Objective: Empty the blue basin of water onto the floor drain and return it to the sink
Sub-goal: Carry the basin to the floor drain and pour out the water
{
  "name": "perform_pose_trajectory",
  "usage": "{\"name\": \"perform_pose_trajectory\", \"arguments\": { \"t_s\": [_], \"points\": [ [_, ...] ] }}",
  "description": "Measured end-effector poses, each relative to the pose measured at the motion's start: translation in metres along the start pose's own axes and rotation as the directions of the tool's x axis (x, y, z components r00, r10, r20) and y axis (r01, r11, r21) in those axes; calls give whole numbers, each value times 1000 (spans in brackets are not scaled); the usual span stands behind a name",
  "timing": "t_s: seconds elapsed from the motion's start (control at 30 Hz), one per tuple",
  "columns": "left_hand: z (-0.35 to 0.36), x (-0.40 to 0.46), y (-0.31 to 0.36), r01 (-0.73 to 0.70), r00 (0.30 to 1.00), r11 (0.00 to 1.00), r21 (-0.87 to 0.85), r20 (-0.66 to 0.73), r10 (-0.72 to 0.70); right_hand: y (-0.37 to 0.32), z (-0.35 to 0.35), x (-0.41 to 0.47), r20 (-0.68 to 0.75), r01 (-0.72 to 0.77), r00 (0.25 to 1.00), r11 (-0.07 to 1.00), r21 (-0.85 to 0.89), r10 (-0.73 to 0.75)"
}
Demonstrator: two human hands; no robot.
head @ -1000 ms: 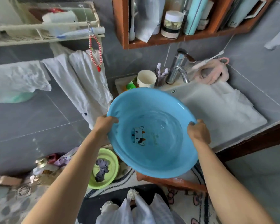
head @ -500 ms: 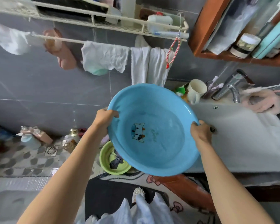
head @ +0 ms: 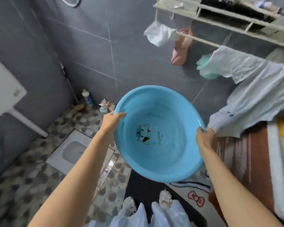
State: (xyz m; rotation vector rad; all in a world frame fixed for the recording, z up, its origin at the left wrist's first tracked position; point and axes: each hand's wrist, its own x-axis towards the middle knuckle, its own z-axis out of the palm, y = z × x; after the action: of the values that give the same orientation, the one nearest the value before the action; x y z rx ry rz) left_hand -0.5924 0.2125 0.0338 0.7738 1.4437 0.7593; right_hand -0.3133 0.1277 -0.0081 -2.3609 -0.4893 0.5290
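Holding the blue basin (head: 159, 133) by its rim, left hand (head: 112, 122) and right hand (head: 205, 136) each with a tight grip, the person could tip it early and spill water on the mat (head: 193, 192).

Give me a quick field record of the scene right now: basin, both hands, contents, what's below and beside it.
basin: blue basin, held up in the air, cartoon cat face printed on its bottom
left hand: left hand gripping the left rim
right hand: right hand gripping the right rim
contents: shallow water still inside, not yet poured
below left: pebble-pattern floor with a squat toilet
below near: dark bath mat under the person's feet
right: towels hanging on a rail
sink: only its edge shows at far right
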Motion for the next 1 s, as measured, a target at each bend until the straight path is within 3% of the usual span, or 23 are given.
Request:
{"name": "perform_pose_trajectory", "arguments": {
  "t_s": [0.3, 0.53, 0.67, 1.0],
  "points": [
    [-143, 14, -33, 113, 941, 977, -181, -298, -164, -58, 139, -59, 352, 128, 929, 992, -22, -112],
    [-209, 41, -49, 178, 829, 940, -291, -470, -302, -111, 227, -86, 512, 213, 849, 972, -104, -131],
    [-237, 62, -54, 175, 765, 935, -310, -555, -327, -133, 269, -93, 543, 273, 826, 949, -158, -147],
    [-308, 131, -49, 207, 728, 916, -345, -571, -380, -187, 347, -121, 519, 294, 838, 940, -175, -165]
  ]
}}
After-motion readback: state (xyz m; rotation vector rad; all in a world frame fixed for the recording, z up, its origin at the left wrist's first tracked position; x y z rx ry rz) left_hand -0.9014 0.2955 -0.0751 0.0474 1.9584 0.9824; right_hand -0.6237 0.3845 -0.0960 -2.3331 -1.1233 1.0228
